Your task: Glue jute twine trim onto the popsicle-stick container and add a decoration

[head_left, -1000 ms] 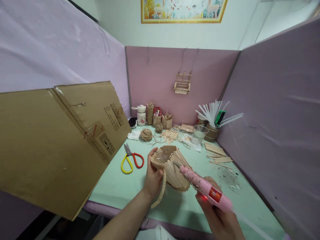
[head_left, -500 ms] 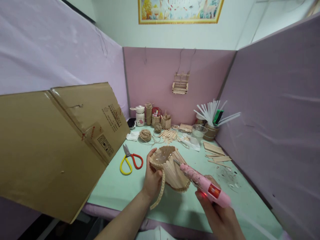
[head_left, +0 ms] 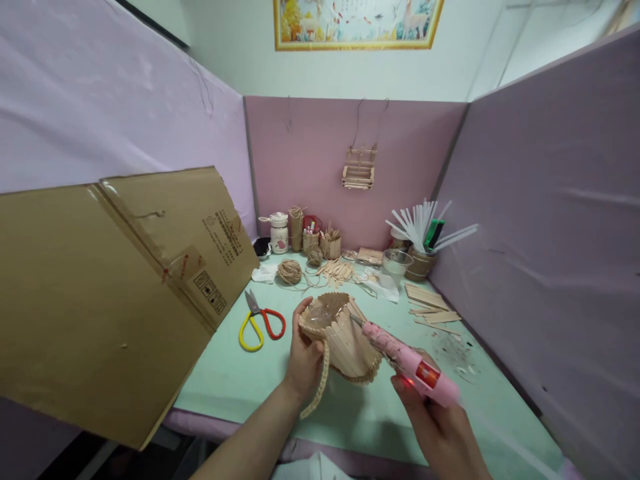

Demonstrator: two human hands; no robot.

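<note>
A basket made of wooden craft sticks (head_left: 350,347) is tilted above the table, its opening facing up and left. My left hand (head_left: 304,363) is closed round its left side. From its rim hangs a braided twine strip (head_left: 323,387), its loose end dangling below my left thumb. My right hand (head_left: 435,413) grips a pink hot glue gun (head_left: 413,363) with a red light glowing under its body. The metal nozzle is at the upper right of the basket's rim; whether it touches cannot be made out. Yellow and red-handled scissors (head_left: 260,323) lie left of my left hand.
A large cardboard sheet (head_left: 125,300) leans at the left. Twine balls (head_left: 289,271), loose craft sticks (head_left: 337,270) and a plastic cup (head_left: 397,263) sit at the back. White glue sticks (head_left: 415,220) stand in a pot; flat wooden strips (head_left: 427,297) lie at the right.
The glue gun's nozzle has shifted slightly right and up along the basket's rim. My left hand and the basket stay nearly still.
</note>
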